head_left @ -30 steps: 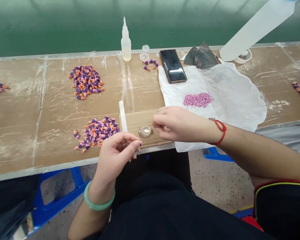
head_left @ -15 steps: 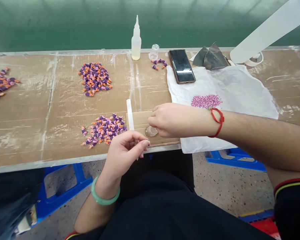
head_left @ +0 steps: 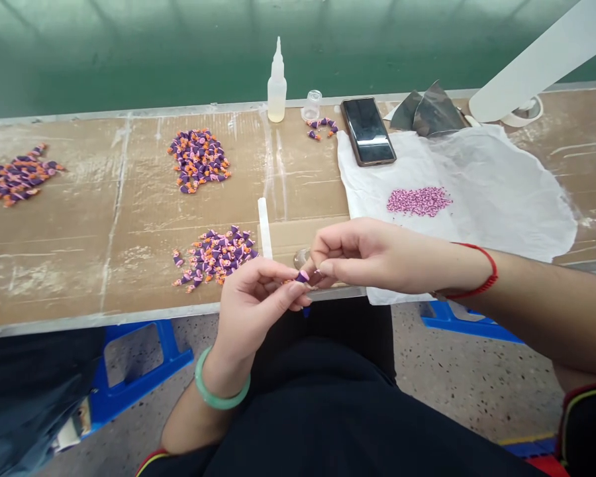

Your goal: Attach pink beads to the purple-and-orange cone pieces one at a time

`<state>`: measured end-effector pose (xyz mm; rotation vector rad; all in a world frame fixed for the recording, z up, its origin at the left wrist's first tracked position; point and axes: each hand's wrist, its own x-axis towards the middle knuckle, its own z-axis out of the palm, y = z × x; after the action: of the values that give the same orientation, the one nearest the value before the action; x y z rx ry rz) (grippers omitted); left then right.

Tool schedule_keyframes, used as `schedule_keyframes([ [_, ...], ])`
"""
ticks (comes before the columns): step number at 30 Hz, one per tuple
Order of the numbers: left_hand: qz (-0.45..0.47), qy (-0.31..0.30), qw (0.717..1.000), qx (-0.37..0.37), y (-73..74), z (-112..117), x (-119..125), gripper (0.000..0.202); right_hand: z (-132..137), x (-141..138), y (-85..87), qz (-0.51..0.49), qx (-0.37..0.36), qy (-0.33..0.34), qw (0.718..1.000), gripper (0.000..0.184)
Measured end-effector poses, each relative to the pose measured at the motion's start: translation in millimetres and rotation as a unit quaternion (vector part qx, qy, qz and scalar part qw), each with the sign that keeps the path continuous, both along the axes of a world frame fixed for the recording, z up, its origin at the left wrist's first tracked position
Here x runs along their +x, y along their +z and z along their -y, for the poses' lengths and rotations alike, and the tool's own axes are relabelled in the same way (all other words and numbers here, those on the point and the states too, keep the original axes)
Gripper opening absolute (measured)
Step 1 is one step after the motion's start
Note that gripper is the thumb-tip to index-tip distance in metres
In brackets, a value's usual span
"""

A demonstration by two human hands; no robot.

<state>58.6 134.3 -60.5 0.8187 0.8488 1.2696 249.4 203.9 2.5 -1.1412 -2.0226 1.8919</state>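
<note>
My left hand (head_left: pixel 255 298) pinches a small purple, pink and orange figurine (head_left: pixel 302 276) between thumb and fingertips, just above the table's front edge. Close to it on the right, my right hand (head_left: pixel 372 255) has its thumb and forefinger closed, pointing at the figurine's pink end. Something tiny and pale shows at those fingertips, too small to name. Behind the right fingers lies a small clear round dish (head_left: pixel 300 258), partly hidden, on a piece of cardboard (head_left: pixel 298 232). Left of the hands is a loose heap of similar figurines (head_left: pixel 218 255).
Two more figurine piles (head_left: pixel 198 159) (head_left: pixel 20 175) lie further left. A dropper bottle (head_left: pixel 277 96), clear cap (head_left: pixel 312 105) and phone (head_left: pixel 368 131) stand or lie at the back. Tiny pink pieces (head_left: pixel 420 201) are spread on a white cloth (head_left: pixel 506 179). A white strip (head_left: pixel 264 228) lies centrally.
My right hand has come back from over the clear dish to the left hand, turning its fingertips into view. The left hand has tilted so the figurine shows. The whole view has shifted slightly.
</note>
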Motion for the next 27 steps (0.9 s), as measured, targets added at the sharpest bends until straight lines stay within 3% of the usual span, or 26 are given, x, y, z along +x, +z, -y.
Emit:
schedule_keyframes([
  [14,0.014,0.006,0.999,0.044,4.9,6,6,0.011,9,0,7.8,-0.016,0.039,0.007,0.999,0.01],
  [27,-0.041,0.047,0.998,0.019,5.8,10,9,0.015,17,-5,12.3,-0.013,0.127,0.012,0.992,0.011],
])
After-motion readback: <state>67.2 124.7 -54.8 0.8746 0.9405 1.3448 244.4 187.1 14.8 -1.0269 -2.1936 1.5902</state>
